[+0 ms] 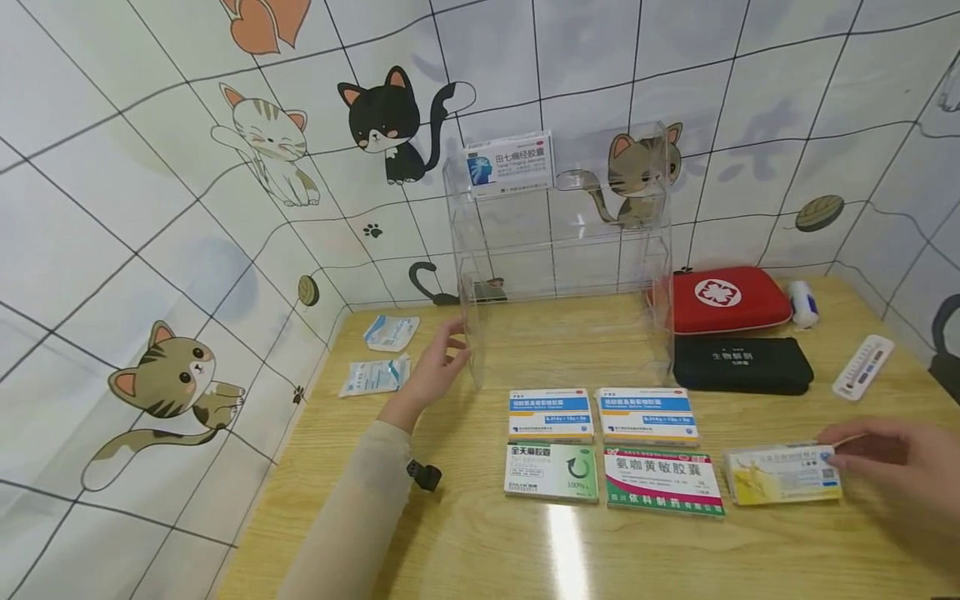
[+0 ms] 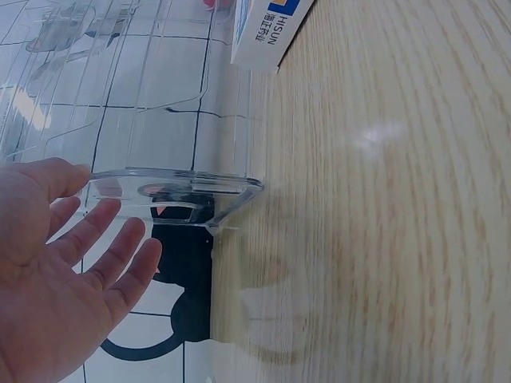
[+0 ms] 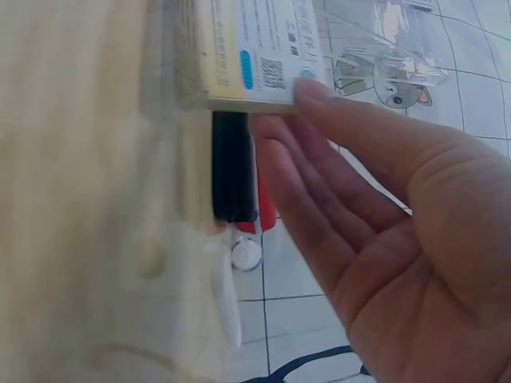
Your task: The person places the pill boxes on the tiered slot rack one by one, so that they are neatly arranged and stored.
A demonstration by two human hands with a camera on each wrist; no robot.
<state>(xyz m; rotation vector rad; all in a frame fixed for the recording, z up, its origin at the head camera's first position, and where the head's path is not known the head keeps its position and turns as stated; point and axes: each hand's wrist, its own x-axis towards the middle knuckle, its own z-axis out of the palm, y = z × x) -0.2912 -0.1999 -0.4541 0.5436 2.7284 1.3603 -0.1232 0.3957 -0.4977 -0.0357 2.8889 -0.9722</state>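
Observation:
A clear plastic display rack point(image 1: 558, 333) stands against the wall, with a white and blue medicine box point(image 1: 517, 164) on its top level. My left hand point(image 1: 438, 364) is at the rack's lower left side. In the left wrist view its thumb tip meets the rack's edge point(image 2: 176, 173), and the other fingers are loosely bent beside the side panel. My right hand point(image 1: 892, 457) pinches the right end of a white and yellow medicine box point(image 1: 783, 475). In the right wrist view that box point(image 3: 255, 52) sits between thumb and fingers; its contact with the table cannot be told.
Two blue and white boxes point(image 1: 551, 415), a green box point(image 1: 551, 472) and a pink and green box point(image 1: 663, 482) lie before the rack. Right are a red case point(image 1: 723, 312), black pouch point(image 1: 742, 367), white bottle point(image 1: 803, 304) and white strip point(image 1: 862, 367). Left lie two packets point(image 1: 375, 375).

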